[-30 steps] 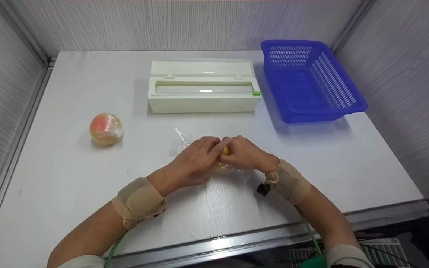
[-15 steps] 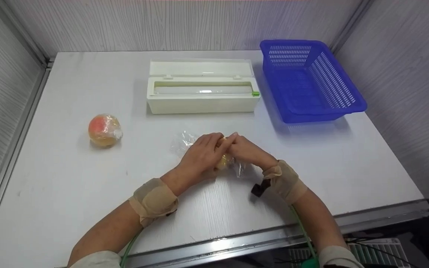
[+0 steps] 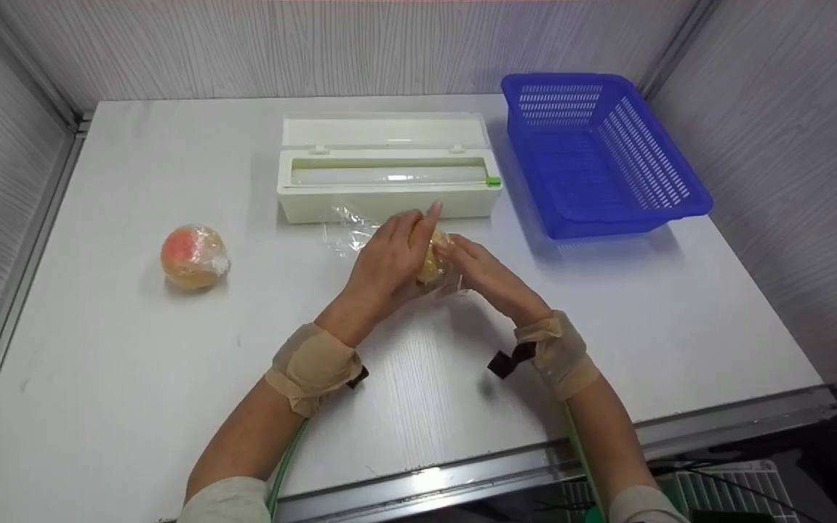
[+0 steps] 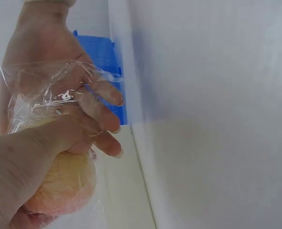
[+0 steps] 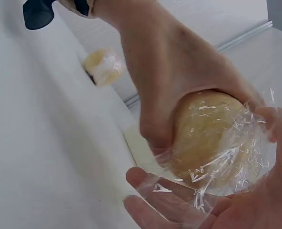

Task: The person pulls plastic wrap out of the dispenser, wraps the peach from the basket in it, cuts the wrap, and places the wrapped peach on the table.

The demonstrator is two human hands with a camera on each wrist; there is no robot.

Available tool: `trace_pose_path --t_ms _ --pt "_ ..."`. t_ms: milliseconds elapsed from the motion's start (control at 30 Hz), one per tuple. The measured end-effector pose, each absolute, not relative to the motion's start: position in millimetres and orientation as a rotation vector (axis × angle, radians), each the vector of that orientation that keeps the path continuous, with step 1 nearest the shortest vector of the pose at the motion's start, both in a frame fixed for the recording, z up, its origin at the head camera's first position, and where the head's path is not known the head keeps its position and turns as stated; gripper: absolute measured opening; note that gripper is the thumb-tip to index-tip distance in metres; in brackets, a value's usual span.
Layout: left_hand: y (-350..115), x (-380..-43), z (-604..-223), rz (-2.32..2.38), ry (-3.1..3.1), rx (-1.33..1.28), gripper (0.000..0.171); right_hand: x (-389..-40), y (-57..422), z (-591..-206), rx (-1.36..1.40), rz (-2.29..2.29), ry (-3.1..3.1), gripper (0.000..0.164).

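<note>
We hold one yellow fruit [image 3: 429,263] between our two hands above the middle of the white counter [image 3: 135,349], just near of the one cream film dispenser box [image 3: 386,178], whose lid stands open. Our left hand [image 3: 388,265] curls round the fruit from the left, thumb and palm cupping it. Our right hand [image 3: 480,274] lies flatter against its right side, fingers fairly straight under the one loose sheet of clear film [image 5: 217,167] that drapes the fruit; a tail of the film trails off to the far left. A second fruit [image 3: 194,256], already wrapped, sits alone well to the left on the counter. One blue basket [image 3: 673,207] stands at the far right corner, beside the box.
</note>
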State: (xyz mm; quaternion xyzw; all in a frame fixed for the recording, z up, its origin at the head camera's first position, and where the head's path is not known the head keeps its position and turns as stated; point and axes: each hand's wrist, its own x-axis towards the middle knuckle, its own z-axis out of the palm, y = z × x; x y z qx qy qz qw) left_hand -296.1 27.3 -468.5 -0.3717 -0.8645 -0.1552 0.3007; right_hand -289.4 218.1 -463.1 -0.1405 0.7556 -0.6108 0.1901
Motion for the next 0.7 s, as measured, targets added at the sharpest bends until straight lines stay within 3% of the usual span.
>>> trace_pose_path --t_ms 400,700 --pt "30.7 -312.3 -451.9 -0.451 -2.386 -0.865 0.077 -293.2 213.1 -463.6 -0.29 -1.735 2.611 0.039" --pt "23.2 -318.2 -450.2 -0.968 -2.407 -0.888 0.078 -293.3 220.5 -466.5 -0.239 -2.374 2.016 0.033"
